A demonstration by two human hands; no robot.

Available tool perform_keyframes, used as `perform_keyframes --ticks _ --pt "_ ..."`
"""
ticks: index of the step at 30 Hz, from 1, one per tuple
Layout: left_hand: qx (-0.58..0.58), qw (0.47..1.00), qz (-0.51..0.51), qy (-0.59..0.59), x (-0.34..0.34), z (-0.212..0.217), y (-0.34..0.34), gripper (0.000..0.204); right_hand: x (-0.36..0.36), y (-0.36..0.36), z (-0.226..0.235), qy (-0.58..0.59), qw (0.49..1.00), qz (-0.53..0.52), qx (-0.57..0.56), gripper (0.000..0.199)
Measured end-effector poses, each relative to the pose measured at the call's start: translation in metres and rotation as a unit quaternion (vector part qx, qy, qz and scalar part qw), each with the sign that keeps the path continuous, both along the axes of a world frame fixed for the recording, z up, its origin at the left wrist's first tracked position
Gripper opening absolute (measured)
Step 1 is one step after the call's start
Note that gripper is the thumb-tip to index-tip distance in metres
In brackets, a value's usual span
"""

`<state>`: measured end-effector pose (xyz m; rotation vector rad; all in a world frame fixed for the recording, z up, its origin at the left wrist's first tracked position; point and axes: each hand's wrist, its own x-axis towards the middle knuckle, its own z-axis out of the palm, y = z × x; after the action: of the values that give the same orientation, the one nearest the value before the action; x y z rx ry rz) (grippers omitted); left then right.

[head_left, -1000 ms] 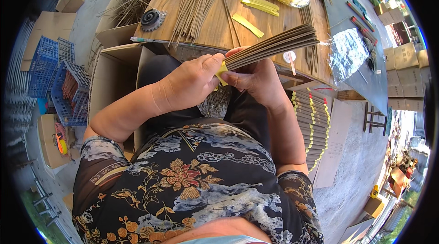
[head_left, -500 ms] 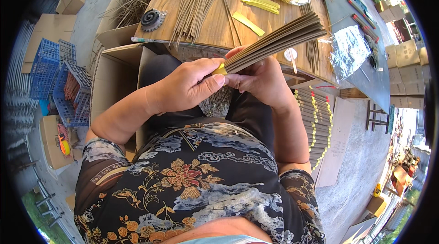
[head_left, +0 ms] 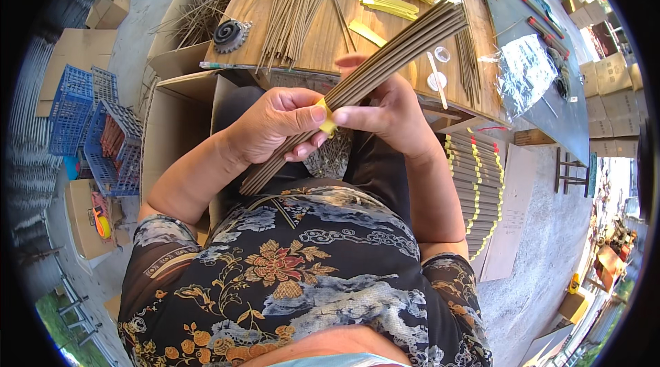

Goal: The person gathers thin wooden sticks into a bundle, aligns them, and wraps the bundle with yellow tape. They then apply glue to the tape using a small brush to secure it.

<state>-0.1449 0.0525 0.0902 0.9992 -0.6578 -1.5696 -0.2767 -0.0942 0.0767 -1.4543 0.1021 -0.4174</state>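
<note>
left hand [head_left: 275, 126]: fingers curled round stick bundle [head_left: 395, 54] at yellow band [head_left: 324, 119] | right hand [head_left: 385, 114]: thumb against band, fingers part-spread behind (their grip hidden, can't tell) | bundle slants over table's [head_left: 320, 45] near edge | risk: slack thumb pressure could loosen band, letting sticks slide

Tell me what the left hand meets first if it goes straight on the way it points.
Beyond the stick bundle and yellow band it holds, the left hand would probably meet the right hand first, at its thumb; depth is unclear.
</note>
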Motion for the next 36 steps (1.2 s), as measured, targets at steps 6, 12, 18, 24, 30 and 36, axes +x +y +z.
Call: perform_keyframes --ticks 6,12,18,24,30,36 --pt "0.030 0.999 -0.001 0.011 -0.006 0.006 -0.003 0.021 0.027 0.013 0.005 -0.215 0.899 0.047 0.378 0.020" --pt "-0.007 0.971 -0.005 -0.240 -0.008 0.010 -0.007 0.023 0.028 0.022 0.015 -0.221 0.914 -0.046 0.336 0.025" --pt "-0.113 0.935 0.056 -0.333 -0.017 -0.012 -0.011 0.026 0.027 0.027 0.017 -0.196 0.928 -0.124 0.291 0.024" --pt "-0.048 0.988 -0.015 -0.144 -0.014 -0.007 -0.011 0.026 0.031 0.023 0.030 -0.169 0.910 -0.112 0.362 0.025" --pt "-0.034 0.992 -0.056 -0.105 -0.010 -0.001 -0.013 0.027 0.026 0.011 0.011 -0.233 0.902 0.046 0.360 0.030" --pt "-0.100 0.947 0.000 -0.307 -0.015 -0.010 -0.014 0.028 0.024 0.021 0.024 -0.188 0.917 -0.098 0.338 0.032"
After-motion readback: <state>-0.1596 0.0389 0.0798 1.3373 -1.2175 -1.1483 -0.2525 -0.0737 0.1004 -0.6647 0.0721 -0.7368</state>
